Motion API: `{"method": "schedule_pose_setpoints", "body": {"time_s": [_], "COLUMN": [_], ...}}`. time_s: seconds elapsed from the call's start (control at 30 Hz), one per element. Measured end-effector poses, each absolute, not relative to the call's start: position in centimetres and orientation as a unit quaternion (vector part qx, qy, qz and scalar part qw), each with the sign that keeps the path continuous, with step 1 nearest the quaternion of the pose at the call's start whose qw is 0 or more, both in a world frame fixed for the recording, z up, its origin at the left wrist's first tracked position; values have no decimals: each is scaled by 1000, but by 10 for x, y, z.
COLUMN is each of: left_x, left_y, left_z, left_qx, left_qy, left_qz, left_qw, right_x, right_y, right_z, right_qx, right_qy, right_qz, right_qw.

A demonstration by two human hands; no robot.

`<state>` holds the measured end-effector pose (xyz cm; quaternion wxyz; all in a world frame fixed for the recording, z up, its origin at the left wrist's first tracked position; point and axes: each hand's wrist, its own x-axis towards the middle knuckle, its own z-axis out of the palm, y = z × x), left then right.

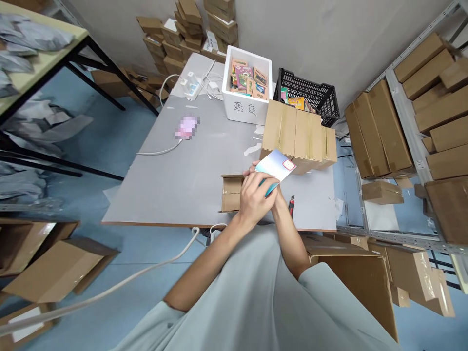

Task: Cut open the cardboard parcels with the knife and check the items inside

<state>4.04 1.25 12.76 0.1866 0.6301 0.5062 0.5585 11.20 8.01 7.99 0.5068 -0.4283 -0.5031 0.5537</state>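
Both my hands are together over the front of the table, holding a flat blue-and-white pack with a red-outlined mark in one corner and a teal edge. My left hand is closed over the near side of the pack, fingers bent across it. My right hand grips it from the other side and is largely hidden behind the left hand and the pack. Just left of my hands lies a small open cardboard box, partly covered by them. A red and black utility knife rests to the right of my right wrist.
Taped cardboard boxes stand in a row behind my hands. Farther back are a white foam box and a black crate, both holding colourful packs. A power strip and cables lie at the back left. Shelves of cartons rise right.
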Motion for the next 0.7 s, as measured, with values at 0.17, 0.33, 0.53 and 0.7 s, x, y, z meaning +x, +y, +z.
{"method": "schedule_pose_setpoints", "body": {"time_s": [0.17, 0.33, 0.53, 0.7], "left_x": [24, -21, -43, -46], "left_y": [14, 28, 28, 4], "left_z": [129, 116, 88, 57], "left_qx": [584, 547, 536, 430], "left_qy": [486, 493, 501, 552], "left_qz": [615, 646, 597, 539], "left_qw": [212, 200, 324, 470], "right_x": [121, 142, 151, 152], "right_y": [80, 76, 62, 38], "right_z": [89, 102, 99, 78], "right_qx": [-413, -407, -433, -522], "right_qy": [-482, -467, -544, -505], "right_qz": [550, 533, 450, 465], "right_qw": [543, 577, 560, 506]}}
